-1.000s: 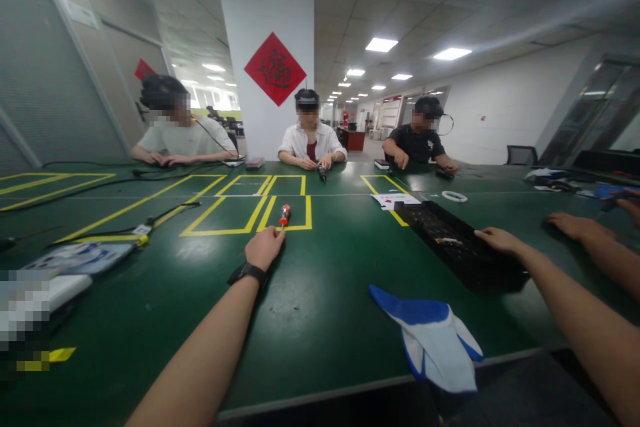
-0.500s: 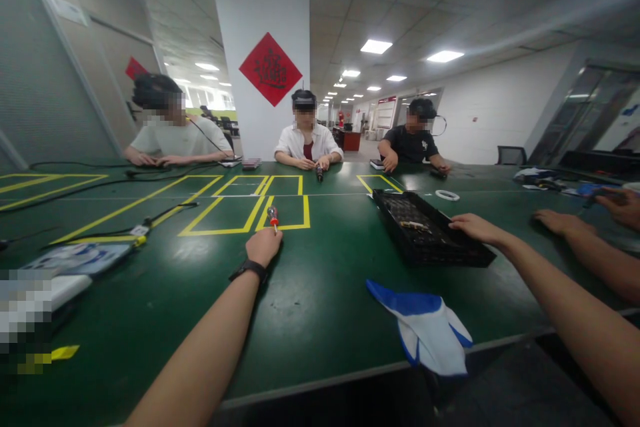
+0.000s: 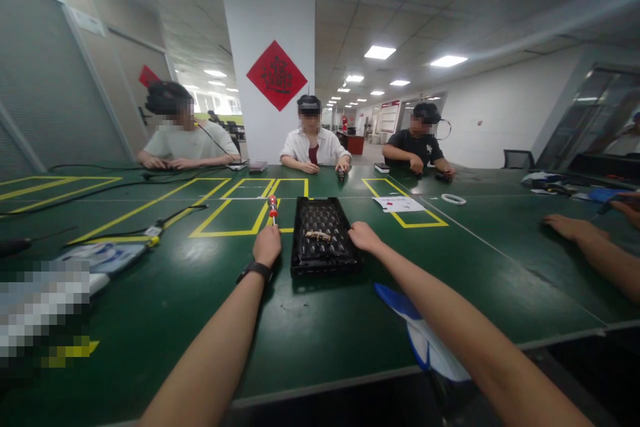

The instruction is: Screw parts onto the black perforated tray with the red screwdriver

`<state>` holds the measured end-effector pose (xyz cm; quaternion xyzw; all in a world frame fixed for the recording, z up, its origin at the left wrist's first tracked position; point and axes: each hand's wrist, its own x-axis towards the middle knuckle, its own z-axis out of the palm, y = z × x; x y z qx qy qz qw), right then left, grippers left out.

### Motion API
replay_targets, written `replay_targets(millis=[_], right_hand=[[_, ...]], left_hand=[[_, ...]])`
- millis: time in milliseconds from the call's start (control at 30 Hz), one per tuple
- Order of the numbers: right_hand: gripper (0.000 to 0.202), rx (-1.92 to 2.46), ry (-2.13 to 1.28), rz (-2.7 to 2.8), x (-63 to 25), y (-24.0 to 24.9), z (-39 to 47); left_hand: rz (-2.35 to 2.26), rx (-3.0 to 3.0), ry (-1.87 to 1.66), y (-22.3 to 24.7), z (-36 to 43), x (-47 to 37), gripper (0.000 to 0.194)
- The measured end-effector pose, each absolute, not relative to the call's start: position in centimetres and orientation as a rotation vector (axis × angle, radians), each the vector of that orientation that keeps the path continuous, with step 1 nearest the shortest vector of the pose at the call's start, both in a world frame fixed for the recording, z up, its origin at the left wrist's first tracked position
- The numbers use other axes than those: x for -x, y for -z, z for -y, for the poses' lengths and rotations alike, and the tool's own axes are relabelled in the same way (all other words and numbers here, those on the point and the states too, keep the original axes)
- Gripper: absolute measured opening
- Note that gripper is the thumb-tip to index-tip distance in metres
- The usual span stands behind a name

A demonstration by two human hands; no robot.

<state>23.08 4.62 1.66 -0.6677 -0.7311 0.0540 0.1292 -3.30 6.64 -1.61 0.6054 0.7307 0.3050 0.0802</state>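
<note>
My left hand (image 3: 267,245) is closed around the shaft end of a screwdriver (image 3: 273,205), whose red and clear handle points away from me. Just to its right lies a black plastic tray (image 3: 320,273) with rows of small shiny spots inside. A pale, brass-coloured part (image 3: 319,235) rests in the tray, too small to name. My right hand (image 3: 364,237) grips the tray's right edge, its fingertips partly hidden by the rim. Under my right forearm lies a white and blue work glove (image 3: 435,353), partly covered.
Yellow tape outlines (image 3: 220,235) mark the green table (image 3: 300,340). A white sheet (image 3: 400,204) and a white ring (image 3: 453,199) lie to the right. Cables and a blue-white packet (image 3: 107,255) are at left. Three people sit opposite; another person's hand (image 3: 575,227) rests at far right.
My right hand has brought the black tray leftward and turned it straight, beside my left hand. The white sheet is now uncovered. My left hand keeps the screwdriver.
</note>
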Motion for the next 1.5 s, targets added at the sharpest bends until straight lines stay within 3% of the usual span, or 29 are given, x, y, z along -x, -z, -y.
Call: replay_targets(millis=[300,433,533,633,733,967,1200,1367,1500], right_hand=[[0.032,1.966,-0.182,2.156,-21.5,-1.2,-5.5],[0.047,1.894,-0.116,2.013,-21.2,-2.5,-4.4],[0.059,1.437,-0.454,1.875,-19.5,-4.3,-3.7],[0.050,0.956,-0.971,1.630,-17.1,-6.2,-3.5],[0.043,0.851,-1.030,1.387,-16.4,-7.3,-4.1],[0.045,1.722,-0.602,1.651,-23.0,-4.6,-4.9],[0.049,2.162,-0.204,1.790,-24.3,-0.7,-5.0],[0.067,2.196,-0.047,1.912,-23.1,-0.8,-4.9],[0.058,1.935,0.177,1.969,-21.9,-1.8,-4.8]], left_hand=[[-2.243,-1.847,-1.114,0.6,-5.7,1.8,0.046],[-1.948,-2.028,-1.280,-0.8,-4.9,1.1,0.042],[-1.534,-2.204,-1.254,-2.1,-3.8,0.1,0.044],[-1.302,-2.305,-1.098,-3.3,-2.2,-1.2,0.046],[-1.266,-2.454,-1.012,-4.1,-1.3,-1.9,0.041],[-1.550,-2.227,-1.391,-0.7,-4.8,1.5,0.039],[-1.513,-1.888,-1.186,3.7,-8.6,2.5,0.045],[-1.507,-1.864,-1.178,3.7,-8.8,2.3,0.047],[-1.524,-1.854,-1.177,3.6,-8.8,2.2,0.048]])
